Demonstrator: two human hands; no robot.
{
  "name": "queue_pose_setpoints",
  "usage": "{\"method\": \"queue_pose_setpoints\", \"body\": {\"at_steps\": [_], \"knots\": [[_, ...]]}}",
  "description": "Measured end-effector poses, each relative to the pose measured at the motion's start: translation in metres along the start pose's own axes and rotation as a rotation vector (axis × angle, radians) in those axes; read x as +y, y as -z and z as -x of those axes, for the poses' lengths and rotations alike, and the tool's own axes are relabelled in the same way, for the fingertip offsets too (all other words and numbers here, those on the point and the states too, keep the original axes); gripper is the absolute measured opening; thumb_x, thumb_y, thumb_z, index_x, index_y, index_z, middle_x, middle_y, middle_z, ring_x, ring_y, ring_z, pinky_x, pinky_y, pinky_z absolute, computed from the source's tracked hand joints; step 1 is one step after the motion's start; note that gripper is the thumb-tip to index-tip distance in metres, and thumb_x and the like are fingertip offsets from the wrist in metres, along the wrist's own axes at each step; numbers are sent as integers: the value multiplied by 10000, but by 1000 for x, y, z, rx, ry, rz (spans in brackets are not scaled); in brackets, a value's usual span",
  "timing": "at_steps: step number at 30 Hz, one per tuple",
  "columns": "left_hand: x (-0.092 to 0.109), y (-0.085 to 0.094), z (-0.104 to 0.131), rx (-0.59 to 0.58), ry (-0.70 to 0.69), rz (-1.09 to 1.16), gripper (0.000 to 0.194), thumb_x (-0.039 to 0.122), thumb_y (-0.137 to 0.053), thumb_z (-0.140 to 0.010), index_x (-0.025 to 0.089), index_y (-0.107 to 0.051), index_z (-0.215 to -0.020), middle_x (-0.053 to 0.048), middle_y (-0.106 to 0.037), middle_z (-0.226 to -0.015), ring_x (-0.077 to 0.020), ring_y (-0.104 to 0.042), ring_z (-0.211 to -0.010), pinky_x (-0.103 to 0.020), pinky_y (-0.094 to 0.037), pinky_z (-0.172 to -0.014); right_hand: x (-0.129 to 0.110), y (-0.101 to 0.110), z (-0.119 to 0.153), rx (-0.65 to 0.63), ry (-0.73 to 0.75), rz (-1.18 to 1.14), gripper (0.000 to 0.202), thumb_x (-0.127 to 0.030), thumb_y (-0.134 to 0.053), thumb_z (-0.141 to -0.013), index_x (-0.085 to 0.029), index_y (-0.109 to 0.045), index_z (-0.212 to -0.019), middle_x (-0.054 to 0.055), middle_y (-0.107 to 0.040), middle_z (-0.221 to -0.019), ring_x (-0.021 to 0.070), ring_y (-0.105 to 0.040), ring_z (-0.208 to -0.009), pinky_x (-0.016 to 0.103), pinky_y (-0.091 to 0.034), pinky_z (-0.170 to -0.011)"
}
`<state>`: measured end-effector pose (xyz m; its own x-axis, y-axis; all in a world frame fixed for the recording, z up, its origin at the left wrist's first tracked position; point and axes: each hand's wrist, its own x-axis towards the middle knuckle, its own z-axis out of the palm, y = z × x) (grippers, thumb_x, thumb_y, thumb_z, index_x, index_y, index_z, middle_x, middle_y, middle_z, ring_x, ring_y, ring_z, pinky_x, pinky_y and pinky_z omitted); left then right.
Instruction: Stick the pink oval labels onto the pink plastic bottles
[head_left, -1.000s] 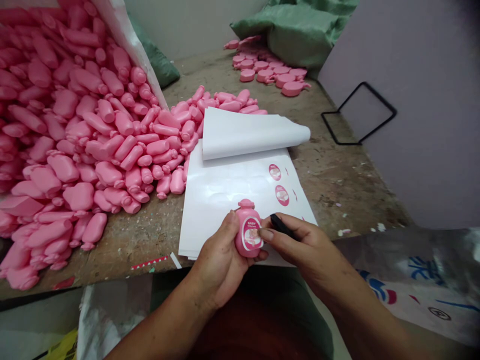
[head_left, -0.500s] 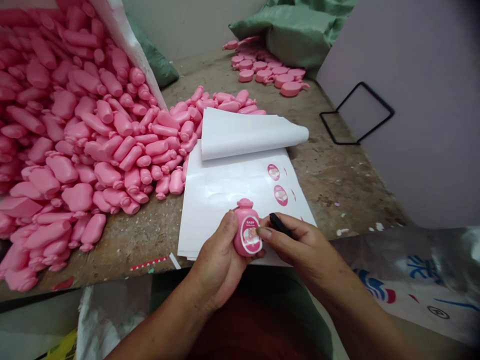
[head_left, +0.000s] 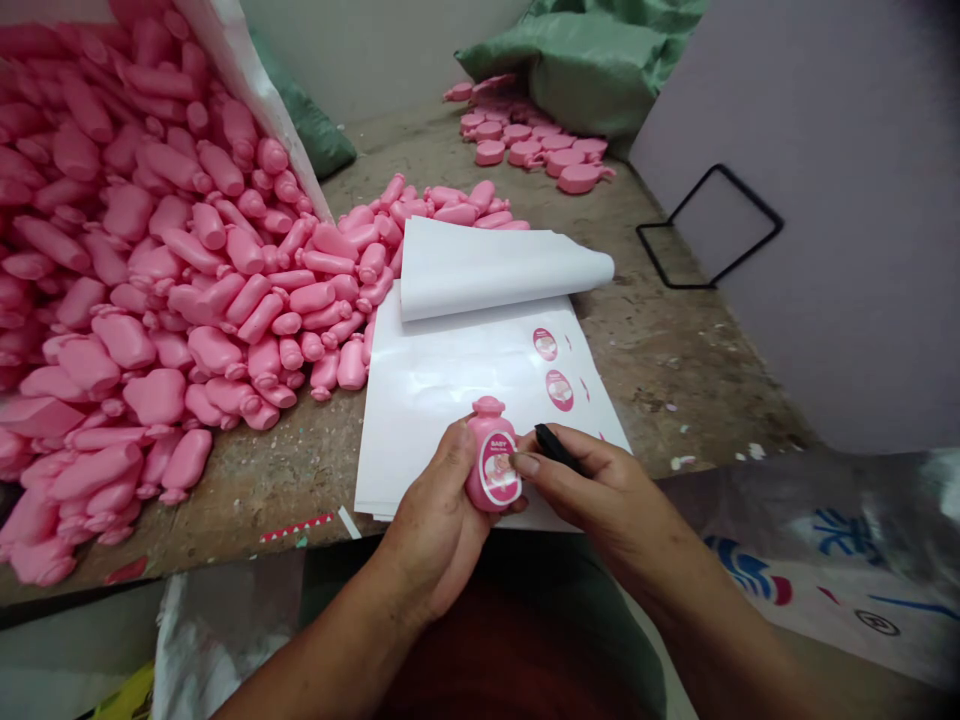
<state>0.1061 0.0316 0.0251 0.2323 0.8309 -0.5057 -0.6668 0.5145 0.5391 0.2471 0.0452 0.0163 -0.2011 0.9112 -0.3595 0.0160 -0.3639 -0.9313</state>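
Observation:
Upright in my left hand (head_left: 442, 510) is a small pink toy bottle (head_left: 486, 415). On its front sits an oval sticker (head_left: 498, 475) with a white rim and the word BABY. My right hand (head_left: 592, 475) is closed around a slim black tool (head_left: 553, 444), whose exact kind I cannot make out. My right thumb and fingertip touch the sticker's right edge. Beneath both hands lies a stack of white sticker sheets (head_left: 427, 370). Two oval stickers (head_left: 559, 390) show near the top sheet's right side, and its upper part is folded back.
A large heap of pink bottles (head_left: 217, 270) spills from a white sack (head_left: 281, 110) at left. Several flat pink pieces (head_left: 525, 145) lie by a green sack (head_left: 600, 70) at the back. A black wire frame (head_left: 709, 230) stands at right, above a printed plastic bag (head_left: 825, 560).
The view has shifted very slightly. Both hands keep their hold, and my right thumb stays at the sticker's edge.

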Motion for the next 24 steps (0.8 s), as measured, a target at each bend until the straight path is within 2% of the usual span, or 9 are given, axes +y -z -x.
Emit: {"method": "queue_pose_setpoints", "body": {"at_steps": [8,13,21,24], "knots": [[0,1,1,6,-16,-14,331,448,-578,-948,221,-647,-1178,-45,-638,-987,-142,-587,-823,-246,-440,-719,-5,-2,1,19,-5,10,328,-502,-717,-743,-205,-588,-695,-57,-395,-605,97,-285,-537,261,-267,-500],[1,2,2,-6,-22,-30,301,407,-547,-972,221,-662,-1179,-63,-657,-1037,-150,-589,-869,-254,-455,-765,-5,-2,0,18,-13,-7,317,-492,-719,-736,-206,-589,-692,-66,-377,-586,94,-278,-528,261,-273,-504],[7,2,4,-61,8,-76,265,381,-589,-956,248,-671,-1169,-35,-649,-1052,-128,-582,-892,-242,-473,-780,-4,-3,-1,22,-24,-44,346,-503,-757,-712,-192,-607,-712,-43,-482,-642,111,-387,-584,263,-321,-551],[9,4,4,-95,28,-121,279,318,-603,-949,247,-646,-1215,-40,-655,-1074,-125,-584,-898,-241,-466,-790,-5,-3,0,36,-7,-20,328,-484,-748,-719,-195,-594,-703,-52,-453,-632,103,-350,-575,260,-310,-543]]}}
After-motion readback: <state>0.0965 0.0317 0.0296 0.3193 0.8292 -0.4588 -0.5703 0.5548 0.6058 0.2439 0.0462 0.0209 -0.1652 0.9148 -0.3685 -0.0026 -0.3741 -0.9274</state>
